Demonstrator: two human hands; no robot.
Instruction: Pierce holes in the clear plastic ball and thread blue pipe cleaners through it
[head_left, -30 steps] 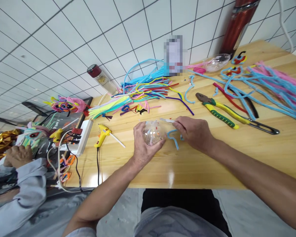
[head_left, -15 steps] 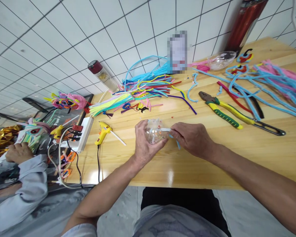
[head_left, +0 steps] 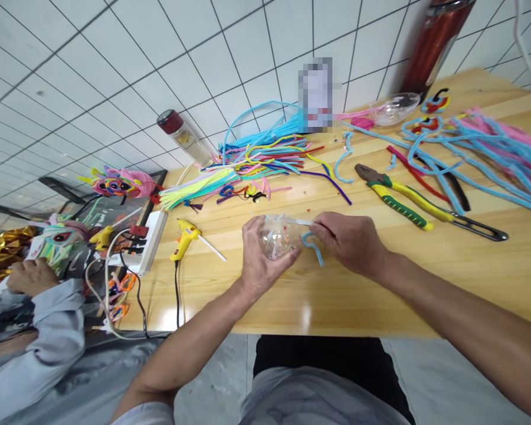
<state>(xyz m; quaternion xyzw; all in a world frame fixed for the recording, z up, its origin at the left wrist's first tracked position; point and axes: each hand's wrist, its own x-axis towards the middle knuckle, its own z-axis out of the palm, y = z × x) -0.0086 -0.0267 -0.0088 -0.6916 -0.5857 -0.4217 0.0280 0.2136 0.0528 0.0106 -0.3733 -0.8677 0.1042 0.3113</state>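
My left hand (head_left: pixel 259 262) is wrapped round the left side of a clear plastic ball (head_left: pixel 279 239), thumb along its near side. Small red and orange bits show in or on the ball. My right hand (head_left: pixel 354 242) is closed on one end of a narrow whitish strip (head_left: pixel 301 222). The strip's other end reaches the top right of the ball; I cannot tell whether it is stuck there or only touching. A short bent piece of light-blue pipe cleaner (head_left: pixel 317 252) lies on the table between the ball and my right hand.
Left of my hands are a yellow glue gun (head_left: pixel 186 239) and a white power strip (head_left: pixel 153 242). Pipe cleaners (head_left: pixel 265 156) lie behind; pliers (head_left: pixel 393 195) and more pipe cleaners (head_left: pixel 504 153) sit right. At far left is another person's hand (head_left: pixel 33 277). A red flask (head_left: pixel 438 47) stands at back right.
My right hand has moved slightly right and up, and the strip now slants near the ball's top. More of the blue pipe cleaner piece shows. My left hand keeps its grip.
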